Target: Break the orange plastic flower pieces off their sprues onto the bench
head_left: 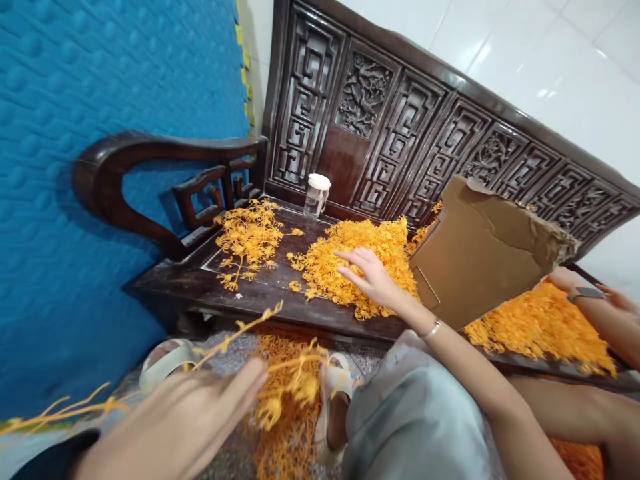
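My left hand [190, 417], blurred by motion at the lower left, is closed around thin orange plastic sprigs [295, 387]. Their stringy, branching stems stick out on both sides of it. My right hand [367, 273], with a silver bangle at the wrist, reaches over a heap of orange plastic flower pieces [345, 300] on the dark wooden bench [200, 283]. Its fingers are stretched out and apart, with nothing held between them. A smaller heap of the same pieces [250, 233] lies farther left on the bench.
A lidded clear cup [316, 197] stands by the carved backrest [363, 90]. A cardboard sheet [480, 247] stands between my heap and another orange heap [540, 323], where a co-worker's arm [595, 313] wears a watch. Orange stems [285, 440] litter the floor between my feet.
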Demonstrator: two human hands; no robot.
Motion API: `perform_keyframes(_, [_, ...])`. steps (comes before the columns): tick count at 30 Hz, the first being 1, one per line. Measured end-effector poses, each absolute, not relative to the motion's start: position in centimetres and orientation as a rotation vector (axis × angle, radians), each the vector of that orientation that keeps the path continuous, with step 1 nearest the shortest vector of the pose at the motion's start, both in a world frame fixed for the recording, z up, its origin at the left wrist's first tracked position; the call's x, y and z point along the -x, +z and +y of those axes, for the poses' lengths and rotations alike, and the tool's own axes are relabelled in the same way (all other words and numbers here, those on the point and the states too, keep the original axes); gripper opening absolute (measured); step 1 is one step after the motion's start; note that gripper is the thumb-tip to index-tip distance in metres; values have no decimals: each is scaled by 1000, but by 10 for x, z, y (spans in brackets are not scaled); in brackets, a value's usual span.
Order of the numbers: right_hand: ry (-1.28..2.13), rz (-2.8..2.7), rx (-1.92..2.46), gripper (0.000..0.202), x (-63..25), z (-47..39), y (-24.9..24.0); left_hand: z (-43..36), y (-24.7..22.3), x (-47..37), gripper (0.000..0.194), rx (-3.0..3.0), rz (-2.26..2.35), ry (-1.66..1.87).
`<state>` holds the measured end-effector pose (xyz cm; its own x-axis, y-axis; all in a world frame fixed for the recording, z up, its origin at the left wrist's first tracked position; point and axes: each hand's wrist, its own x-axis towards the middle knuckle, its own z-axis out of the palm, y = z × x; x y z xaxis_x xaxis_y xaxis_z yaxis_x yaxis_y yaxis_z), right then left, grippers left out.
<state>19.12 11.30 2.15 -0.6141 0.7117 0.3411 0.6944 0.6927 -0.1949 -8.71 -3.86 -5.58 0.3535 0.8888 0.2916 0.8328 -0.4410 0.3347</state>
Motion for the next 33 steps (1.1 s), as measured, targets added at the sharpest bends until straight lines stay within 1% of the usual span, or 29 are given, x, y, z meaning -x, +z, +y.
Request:
perform_keyframes(1, [-139,-2514,1138,40,-185,123,18,-30,-41,80,34,-2553,1531,596])
perform_keyframes(3, [-437,-2453,1313,43,-177,143,11,-15,-13,63,34,-2539,1661,613])
perform_keyframes(4, [-509,-2414,1416,46,-175,152,8,-10,-2,55,35,-2511,1698,677])
perform_keyframes(6, [-495,-2376,1549,51,-173,161,5,-2,14,43,33,-2391,1758,791])
perform_keyframes(8, [-252,-2443,1486,48,-170,160,8,3,22,34,30,-2254,1783,948])
perform_keyframes(9, [-32,-2499,1364,44,-169,155,11,5,24,32,28,-2194,1785,1027])
perform_keyframes(12, [865,-2538,830,37,-161,135,24,10,25,28,24,-2093,1806,1196])
perform_keyframes(14, [1393,-2372,595,41,-156,123,30,13,24,29,24,-2078,1855,1231])
perform_keyframes(15, [1579,-2253,553,45,-154,119,32,15,24,29,23,-2076,1881,1238])
perform_keyframes(16, [1713,-2127,532,50,-153,116,32,16,23,30,23,-2076,1899,1239])
perform_keyframes(18, [1857,-1900,506,64,-154,115,31,19,22,32,23,-2089,1909,1224])
perform_keyframes(20, [1905,-1743,513,77,-157,117,29,22,21,34,23,-2113,1902,1194])
perform_keyframes(22, [1925,-1671,562,84,-161,118,28,25,19,34,25,-2142,1900,1159])
perform_keyframes(23, [1925,-1673,588,82,-163,118,28,26,18,33,25,-2155,1907,1145])
perform_keyframes(24, [1912,-1696,612,75,-165,118,28,27,18,33,26,-2164,1917,1136])
perform_keyframes(27, [1823,-1804,684,46,-169,116,28,32,16,33,26,-2172,1935,1137])
perform_keyframes(30, [1714,-1904,774,35,-178,117,25,35,14,37,26,-2229,1871,1099])
perform_keyframes(33, [1610,-1945,848,20,-191,118,19,33,10,44,27,-2416,1629,905])
